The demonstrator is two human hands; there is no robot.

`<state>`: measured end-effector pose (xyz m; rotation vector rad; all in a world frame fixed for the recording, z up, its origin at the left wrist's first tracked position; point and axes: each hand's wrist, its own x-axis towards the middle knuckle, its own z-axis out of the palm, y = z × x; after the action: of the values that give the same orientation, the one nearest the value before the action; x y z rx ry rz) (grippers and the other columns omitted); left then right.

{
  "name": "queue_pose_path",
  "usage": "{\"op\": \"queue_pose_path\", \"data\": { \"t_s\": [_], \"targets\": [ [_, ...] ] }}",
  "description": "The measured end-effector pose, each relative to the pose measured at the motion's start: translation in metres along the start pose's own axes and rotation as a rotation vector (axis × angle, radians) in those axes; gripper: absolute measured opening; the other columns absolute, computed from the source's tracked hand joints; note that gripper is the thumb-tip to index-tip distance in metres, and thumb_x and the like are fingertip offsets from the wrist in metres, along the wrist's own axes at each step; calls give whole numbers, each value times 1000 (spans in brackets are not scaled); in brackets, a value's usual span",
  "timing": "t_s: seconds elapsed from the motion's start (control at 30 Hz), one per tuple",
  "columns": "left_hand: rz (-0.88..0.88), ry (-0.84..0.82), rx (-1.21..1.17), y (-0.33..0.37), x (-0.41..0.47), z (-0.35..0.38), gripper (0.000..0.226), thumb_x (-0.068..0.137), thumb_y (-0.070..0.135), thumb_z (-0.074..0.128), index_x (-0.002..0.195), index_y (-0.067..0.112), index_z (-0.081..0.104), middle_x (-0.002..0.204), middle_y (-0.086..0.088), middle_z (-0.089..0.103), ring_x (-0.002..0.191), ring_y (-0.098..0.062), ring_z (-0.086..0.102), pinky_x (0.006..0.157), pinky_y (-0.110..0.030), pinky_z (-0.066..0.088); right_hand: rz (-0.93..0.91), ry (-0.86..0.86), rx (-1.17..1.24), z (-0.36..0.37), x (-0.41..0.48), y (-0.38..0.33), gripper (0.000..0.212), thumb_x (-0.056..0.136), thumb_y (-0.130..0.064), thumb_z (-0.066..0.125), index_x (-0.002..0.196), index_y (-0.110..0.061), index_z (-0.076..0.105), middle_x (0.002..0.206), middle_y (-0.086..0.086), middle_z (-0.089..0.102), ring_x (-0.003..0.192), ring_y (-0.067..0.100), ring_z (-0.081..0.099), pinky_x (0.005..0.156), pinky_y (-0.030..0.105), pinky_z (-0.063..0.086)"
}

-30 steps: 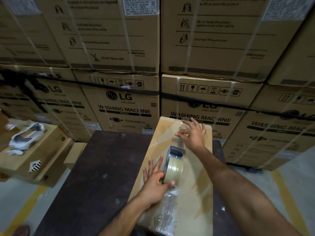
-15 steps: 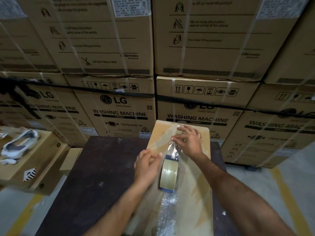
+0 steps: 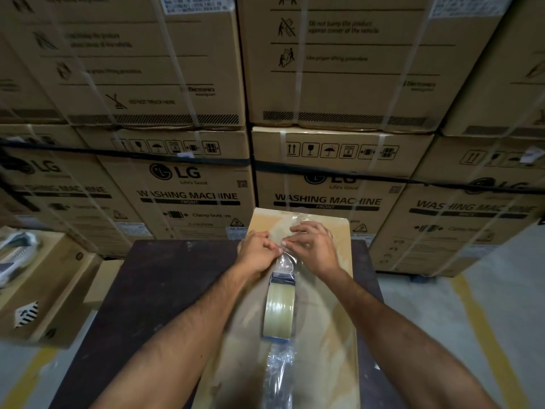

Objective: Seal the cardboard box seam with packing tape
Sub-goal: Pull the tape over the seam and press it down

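Observation:
A long flat cardboard box [image 3: 327,326] lies lengthwise on a dark table [image 3: 153,299]. A roll of clear packing tape [image 3: 279,308] in a blue dispenser stands on edge on the box's middle, with no hand on it. A clear strip of tape [image 3: 285,262] runs from the dispenser toward the far end. My left hand [image 3: 256,251] and my right hand [image 3: 314,246] meet over that strip just beyond the dispenser, fingertips pinching it. Crinkled tape [image 3: 277,370] lies along the near part of the seam.
Stacked washing-machine cartons [image 3: 191,184] with white straps form a wall right behind the table. A lower carton [image 3: 44,293] with a white object on it stands at the left. Grey floor with yellow lines [image 3: 483,329] runs along both sides.
My left hand let go of the tape roll and moved forward to join my right hand on the strip. The roll now stands alone on the box.

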<state>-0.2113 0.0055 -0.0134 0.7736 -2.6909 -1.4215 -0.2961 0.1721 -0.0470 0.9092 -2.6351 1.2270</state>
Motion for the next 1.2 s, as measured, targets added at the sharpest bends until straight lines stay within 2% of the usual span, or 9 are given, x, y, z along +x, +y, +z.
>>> {"op": "queue_pose_path", "data": {
  "t_s": [0.1, 0.3, 0.6, 0.73, 0.8, 0.9, 1.0, 1.07, 1.2],
  "targets": [
    [27, -11, 120, 5, 2, 1, 17, 91, 36, 80, 96, 20, 85, 162, -2, 52, 160, -25, 26, 131, -44, 11, -30, 2, 4, 3, -5, 1, 42, 82, -72, 64, 95, -38, 85, 119, -15, 76, 127, 17, 54, 106, 51, 42],
    [40, -11, 123, 8, 6, 2, 11, 95, 30, 77, 96, 22, 85, 165, 1, 49, 162, -22, 19, 132, -44, 2, -84, 10, 47, 2, -16, -1, 44, 84, -74, 64, 100, -38, 85, 118, -14, 77, 122, 16, 57, 101, 53, 48],
    [78, -8, 141, 2, 5, 2, 11, 96, 28, 75, 100, 23, 84, 165, 3, 48, 162, -20, 17, 129, -44, 1, -92, -110, 112, -6, -21, 6, 34, 83, -62, 73, 106, -40, 84, 129, -12, 73, 131, 15, 51, 106, 52, 47],
    [116, 6, 96, -2, 1, 4, 10, 94, 31, 77, 99, 26, 84, 161, 3, 52, 161, -19, 22, 128, -45, 4, 60, -64, 218, -8, -13, -4, 29, 77, -64, 79, 89, -38, 84, 123, -12, 72, 129, 14, 51, 110, 46, 45],
    [135, 24, 72, -3, -2, 3, 8, 93, 31, 79, 97, 27, 84, 159, 3, 55, 159, -19, 26, 127, -44, 6, 135, -104, 228, -9, -6, -6, 28, 72, -55, 90, 90, -35, 83, 123, -13, 71, 128, 14, 51, 111, 46, 44],
    [145, 46, 58, -4, -5, 2, 11, 92, 32, 80, 100, 25, 83, 157, 2, 57, 158, -20, 29, 127, -44, 9, 160, -207, 199, -13, 2, -3, 32, 70, -54, 91, 94, -33, 84, 128, -9, 69, 132, 15, 49, 115, 50, 42],
    [162, 58, 64, -6, -8, 0, 12, 93, 32, 79, 101, 24, 83, 155, 3, 59, 157, -21, 31, 126, -44, 10, 135, -317, 176, -19, 8, -5, 18, 77, -47, 89, 88, -34, 83, 135, -9, 66, 140, 16, 42, 120, 55, 34],
    [190, 45, 87, -6, -8, -1, 11, 94, 30, 78, 101, 24, 83, 156, 2, 58, 158, -22, 30, 126, -45, 10, 119, -353, 118, -23, 12, -10, 13, 80, -47, 87, 86, -37, 82, 142, -12, 61, 148, 15, 33, 126, 52, 20],
    [301, -38, 213, -4, -6, -10, 15, 100, 29, 70, 106, 25, 83, 163, 4, 49, 163, -20, 17, 131, -50, 4, 84, -367, 22, -23, 12, -17, 10, 82, -49, 84, 86, -41, 81, 157, -15, 50, 157, 12, 15, 123, 49, 5]
  ]
}}
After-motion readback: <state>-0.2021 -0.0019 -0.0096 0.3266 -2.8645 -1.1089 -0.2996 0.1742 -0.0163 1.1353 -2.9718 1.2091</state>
